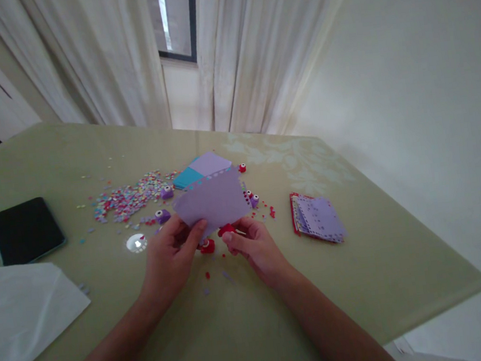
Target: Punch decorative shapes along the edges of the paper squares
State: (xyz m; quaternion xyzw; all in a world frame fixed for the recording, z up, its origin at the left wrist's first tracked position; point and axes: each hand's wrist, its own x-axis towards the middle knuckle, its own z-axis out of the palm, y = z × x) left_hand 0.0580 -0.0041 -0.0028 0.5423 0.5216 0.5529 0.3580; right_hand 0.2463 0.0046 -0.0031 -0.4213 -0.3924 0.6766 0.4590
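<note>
My left hand (174, 252) pinches the lower left of a purple paper sheet (212, 201), held up over the table. Small holes run along the sheet's top and right edges. My right hand (250, 243) grips a small red craft punch (227, 229) at the sheet's lower edge. Just below the paper, between my hands, another red punch (207, 246) rests on the table. Purple punches (163, 216) lie left of the sheet, and more small punches sit beyond its right edge. Behind the sheet is a stack of blue and purple paper (210, 162).
Colourful punched bits (138, 195) are heaped at the back left. A black tablet (27, 231) and a white sheet or bag (21, 315) lie on the left. To the right is a pile of punched red and purple papers (320, 217). The table's right edge (404, 205) slants near the wall.
</note>
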